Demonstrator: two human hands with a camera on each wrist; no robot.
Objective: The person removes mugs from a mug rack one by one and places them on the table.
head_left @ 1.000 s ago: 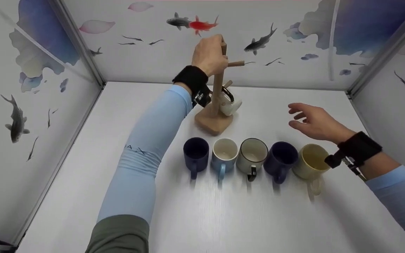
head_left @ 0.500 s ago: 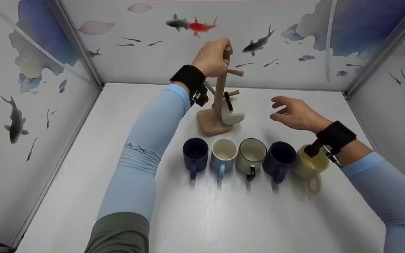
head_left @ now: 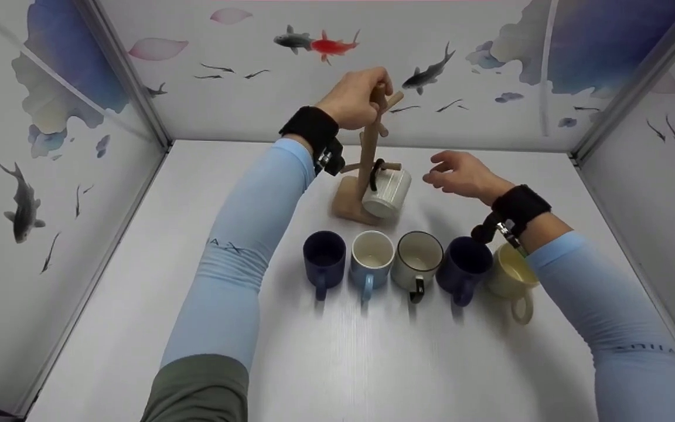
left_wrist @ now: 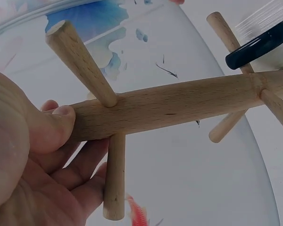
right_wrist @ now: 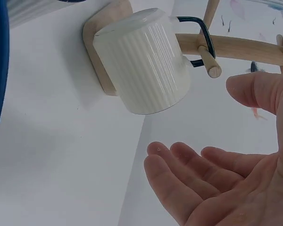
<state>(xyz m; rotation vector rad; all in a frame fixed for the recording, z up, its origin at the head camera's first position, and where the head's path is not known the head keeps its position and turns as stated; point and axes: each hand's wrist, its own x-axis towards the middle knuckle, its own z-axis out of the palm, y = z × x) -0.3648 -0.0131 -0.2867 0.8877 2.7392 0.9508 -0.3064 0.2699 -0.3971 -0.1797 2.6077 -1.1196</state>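
Note:
My left hand (head_left: 356, 99) grips the top of a wooden mug tree (head_left: 367, 155); in the left wrist view, thumb and fingers wrap the post (left_wrist: 170, 106) near its upper pegs. A ribbed white mug (head_left: 389, 192) with a black handle hangs tilted from a lower peg, on the stand's right side. Just right of that mug is my right hand (head_left: 460, 174), fingers spread and holding nothing. The right wrist view shows a gap between its fingers (right_wrist: 174, 188) and the mug's wall (right_wrist: 146, 66).
In front of the stand, several mugs line the white table (head_left: 337, 363), handles toward me: dark blue (head_left: 324, 261), light blue (head_left: 371, 261), cream with black rim (head_left: 416, 261), another dark blue (head_left: 463, 269), and yellow (head_left: 510, 275) partly behind my right wrist. Fish-patterned walls (head_left: 226, 105) enclose the table.
The mug tree has turned in my left hand, its pegs and the hanging white mug swinging round toward the front right. My right hand has moved left, closer to that mug.

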